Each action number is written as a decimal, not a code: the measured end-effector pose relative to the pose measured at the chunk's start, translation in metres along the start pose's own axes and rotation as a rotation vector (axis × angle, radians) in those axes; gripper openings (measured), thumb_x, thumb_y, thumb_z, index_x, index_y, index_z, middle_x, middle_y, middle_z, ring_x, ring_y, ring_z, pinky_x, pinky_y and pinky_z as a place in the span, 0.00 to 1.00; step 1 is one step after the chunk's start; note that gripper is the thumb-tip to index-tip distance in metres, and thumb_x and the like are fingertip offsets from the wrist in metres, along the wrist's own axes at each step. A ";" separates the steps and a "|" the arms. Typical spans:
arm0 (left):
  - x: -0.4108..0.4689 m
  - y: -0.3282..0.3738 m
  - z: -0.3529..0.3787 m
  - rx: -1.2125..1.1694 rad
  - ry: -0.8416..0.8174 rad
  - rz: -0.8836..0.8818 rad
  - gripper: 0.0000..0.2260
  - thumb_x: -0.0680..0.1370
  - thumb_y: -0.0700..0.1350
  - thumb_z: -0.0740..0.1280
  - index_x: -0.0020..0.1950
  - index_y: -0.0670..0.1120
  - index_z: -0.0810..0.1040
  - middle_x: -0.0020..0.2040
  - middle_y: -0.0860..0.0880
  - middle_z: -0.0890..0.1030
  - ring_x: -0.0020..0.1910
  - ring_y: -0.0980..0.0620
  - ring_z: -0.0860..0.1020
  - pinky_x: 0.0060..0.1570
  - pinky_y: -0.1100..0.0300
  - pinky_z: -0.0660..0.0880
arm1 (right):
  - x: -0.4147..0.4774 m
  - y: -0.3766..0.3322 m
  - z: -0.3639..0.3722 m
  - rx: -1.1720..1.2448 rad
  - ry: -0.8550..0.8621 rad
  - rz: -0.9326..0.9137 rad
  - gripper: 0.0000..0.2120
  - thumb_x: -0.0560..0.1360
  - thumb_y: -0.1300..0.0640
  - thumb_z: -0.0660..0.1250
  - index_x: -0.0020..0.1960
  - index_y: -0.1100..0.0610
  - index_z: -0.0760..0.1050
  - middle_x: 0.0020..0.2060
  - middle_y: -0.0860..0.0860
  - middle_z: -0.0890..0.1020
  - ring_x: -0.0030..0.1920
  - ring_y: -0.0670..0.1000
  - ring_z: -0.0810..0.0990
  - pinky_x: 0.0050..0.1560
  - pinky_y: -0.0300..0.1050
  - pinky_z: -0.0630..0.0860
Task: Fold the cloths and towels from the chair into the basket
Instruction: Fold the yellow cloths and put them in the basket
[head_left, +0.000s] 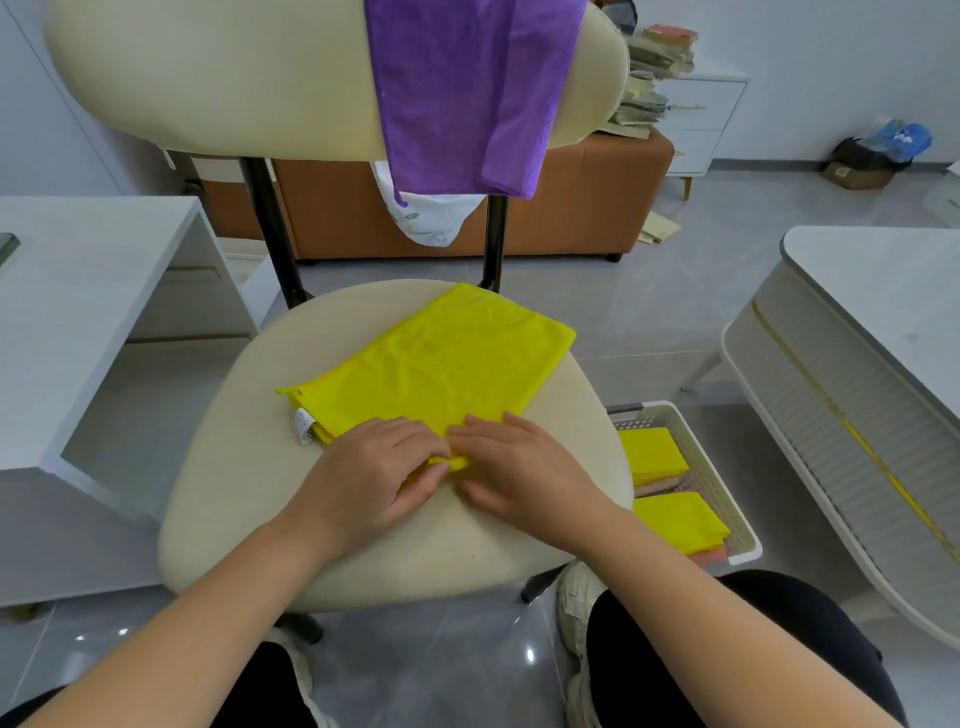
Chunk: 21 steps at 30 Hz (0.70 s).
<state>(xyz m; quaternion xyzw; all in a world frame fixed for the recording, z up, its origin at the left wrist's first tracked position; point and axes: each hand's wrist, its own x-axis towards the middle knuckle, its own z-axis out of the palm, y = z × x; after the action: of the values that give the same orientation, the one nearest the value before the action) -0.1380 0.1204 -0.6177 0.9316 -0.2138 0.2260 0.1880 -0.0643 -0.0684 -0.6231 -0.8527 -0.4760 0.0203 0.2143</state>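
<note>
A yellow cloth (441, 364), folded into a rectangle with a white label at its left corner, lies on the cream chair seat (249, 493). My left hand (371, 475) and my right hand (519, 467) meet at its near edge, and both pinch the yellow fabric there. A purple towel (467, 93) hangs over the chair back (208, 73), with a white patterned cloth (431, 218) hanging behind it. The white basket (722, 478) stands on the floor right of the seat and holds folded yellow cloths (675, 519) over pinkish ones.
A white desk (78, 291) stands at the left and a white ribbed table (857, 364) at the right. A brown cabinet (587, 208) with stacked books is behind the chair. My knees and a shoe (582, 592) are below the seat.
</note>
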 end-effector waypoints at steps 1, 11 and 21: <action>0.001 0.000 0.000 0.002 0.001 -0.012 0.11 0.76 0.52 0.63 0.47 0.45 0.78 0.43 0.51 0.80 0.42 0.54 0.75 0.41 0.60 0.70 | 0.003 -0.001 0.001 0.000 0.011 -0.005 0.19 0.73 0.50 0.60 0.62 0.52 0.77 0.62 0.49 0.79 0.66 0.50 0.74 0.66 0.56 0.68; -0.018 -0.053 -0.014 0.209 -0.092 -0.282 0.20 0.66 0.46 0.55 0.54 0.48 0.79 0.55 0.48 0.81 0.58 0.55 0.71 0.63 0.53 0.59 | -0.005 0.021 -0.019 0.250 0.038 0.057 0.16 0.75 0.56 0.61 0.60 0.55 0.80 0.60 0.48 0.80 0.64 0.47 0.75 0.69 0.48 0.68; -0.017 -0.047 -0.029 0.130 -0.112 -0.175 0.14 0.69 0.47 0.58 0.45 0.47 0.82 0.43 0.51 0.83 0.46 0.55 0.75 0.49 0.62 0.65 | -0.019 0.024 -0.018 0.227 0.080 -0.014 0.15 0.75 0.60 0.63 0.60 0.53 0.79 0.60 0.47 0.80 0.66 0.45 0.72 0.70 0.49 0.63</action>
<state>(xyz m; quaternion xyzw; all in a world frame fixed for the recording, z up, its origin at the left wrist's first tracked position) -0.1392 0.1779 -0.6141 0.9681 -0.1266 0.1695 0.1341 -0.0511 -0.1016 -0.6190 -0.8197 -0.4678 0.0383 0.3284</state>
